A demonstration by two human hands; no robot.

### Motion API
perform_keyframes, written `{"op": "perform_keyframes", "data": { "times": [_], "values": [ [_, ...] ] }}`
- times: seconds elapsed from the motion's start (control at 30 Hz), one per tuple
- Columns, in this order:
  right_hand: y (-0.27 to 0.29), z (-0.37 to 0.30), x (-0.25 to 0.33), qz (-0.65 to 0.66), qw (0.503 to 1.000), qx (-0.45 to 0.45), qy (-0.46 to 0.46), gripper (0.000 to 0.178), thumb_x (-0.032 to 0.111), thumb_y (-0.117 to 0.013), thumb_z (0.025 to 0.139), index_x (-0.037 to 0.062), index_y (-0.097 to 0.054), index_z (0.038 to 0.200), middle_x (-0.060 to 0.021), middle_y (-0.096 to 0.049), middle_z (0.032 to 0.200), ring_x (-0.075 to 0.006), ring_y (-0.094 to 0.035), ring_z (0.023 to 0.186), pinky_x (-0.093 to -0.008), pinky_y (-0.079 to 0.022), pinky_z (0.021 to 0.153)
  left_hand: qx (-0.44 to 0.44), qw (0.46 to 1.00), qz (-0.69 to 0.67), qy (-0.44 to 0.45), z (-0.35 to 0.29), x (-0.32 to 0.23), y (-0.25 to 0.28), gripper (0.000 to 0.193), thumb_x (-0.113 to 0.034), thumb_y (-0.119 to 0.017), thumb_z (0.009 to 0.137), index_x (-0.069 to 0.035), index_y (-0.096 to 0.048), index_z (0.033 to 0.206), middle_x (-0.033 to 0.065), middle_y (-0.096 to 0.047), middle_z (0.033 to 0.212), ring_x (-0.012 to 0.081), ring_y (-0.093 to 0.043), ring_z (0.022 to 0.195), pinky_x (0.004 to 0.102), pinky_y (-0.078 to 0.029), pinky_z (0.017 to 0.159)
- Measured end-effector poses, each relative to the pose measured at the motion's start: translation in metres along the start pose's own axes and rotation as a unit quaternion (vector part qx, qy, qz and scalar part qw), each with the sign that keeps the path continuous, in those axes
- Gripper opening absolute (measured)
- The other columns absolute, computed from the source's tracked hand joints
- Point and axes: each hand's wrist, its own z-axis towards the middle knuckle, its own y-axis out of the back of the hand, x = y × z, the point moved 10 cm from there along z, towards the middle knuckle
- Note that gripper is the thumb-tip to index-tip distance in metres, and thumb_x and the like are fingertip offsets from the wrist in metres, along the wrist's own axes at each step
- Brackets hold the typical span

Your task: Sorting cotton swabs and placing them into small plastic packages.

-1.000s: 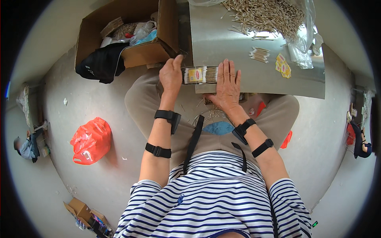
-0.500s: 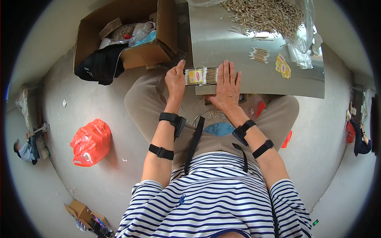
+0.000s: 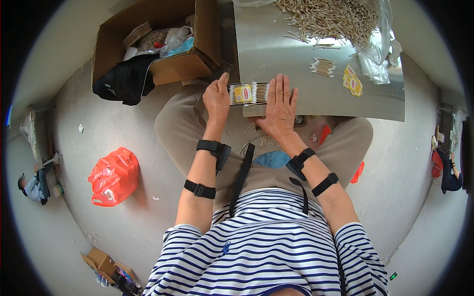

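Note:
A flat clear pack of cotton swabs [image 3: 243, 93] with a yellow card label inside lies over the near left edge of a metal sheet [image 3: 269, 49]. My left hand [image 3: 216, 102] grips the pack's left end, thumb up and fingers curled. Spread flat on its right end is my right hand [image 3: 280, 111], fingers stretched out and covering that end. Farther off, a small row of loose swabs [image 3: 323, 67] lies beside several yellow label cards [image 3: 352, 81]. At the far side of the sheet is a large heap of swabs [image 3: 331, 22].
Clear plastic bags [image 3: 374, 69] lie right of the heap. An open cardboard box [image 3: 177, 71] stands at the far left, a black cloth [image 3: 126, 79] over its edge. A red plastic bag [image 3: 114, 176] sits on the floor at left. Other people [image 3: 35, 187] sit near the walls.
Both hands have shifted very slightly to the left with the pack. The left hand still grips its end and the right still lies flat on it.

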Motion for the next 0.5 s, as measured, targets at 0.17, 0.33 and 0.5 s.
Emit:
{"op": "perform_keyframes", "data": {
  "times": [0.17,0.33,0.5],
  "values": [
    [0.002,0.0,-0.001,0.004,1.0,-0.007,-0.005,0.137,0.057,-0.089,0.058,-0.006,-0.021,0.159,-0.0229,-0.017,0.168,-0.0382,-0.011,0.158,-0.0604,-0.008,0.125,-0.002,0.983,0.131,-0.13,0.003,-0.042,-0.002,0.052,-0.05,-0.06,0.1,-0.003,-0.073,0.084,0.0204,-0.069,0.079,0.0393,-0.065,0.073,0.0471,-0.051,0.069],
    [0.005,0.0,0.001,0.016,1.0,-0.022,-0.005,0.132,0.054,-0.09,0.06,-0.0073,-0.025,0.157,-0.0234,-0.02,0.167,-0.0383,-0.015,0.158,-0.0615,-0.01,0.124,0.066,0.969,0.209,-0.116,-0.001,-0.041,-0.023,0.05,-0.051,-0.059,0.1,-0.007,-0.076,0.084,0.0202,-0.07,0.082,0.0428,-0.068,0.078,0.0504,-0.053,0.069],
    [0.005,0.001,0.003,0.002,1.0,-0.014,-0.01,0.131,0.053,-0.09,0.059,-0.0081,-0.026,0.156,-0.0242,-0.021,0.166,-0.0389,-0.015,0.158,-0.0617,-0.01,0.124,0.056,0.971,0.201,-0.116,0.001,-0.04,-0.024,0.053,-0.056,-0.058,0.1,-0.008,-0.077,0.086,0.0198,-0.071,0.08,0.0428,-0.069,0.079,0.0497,-0.054,0.071]
  ]
}}
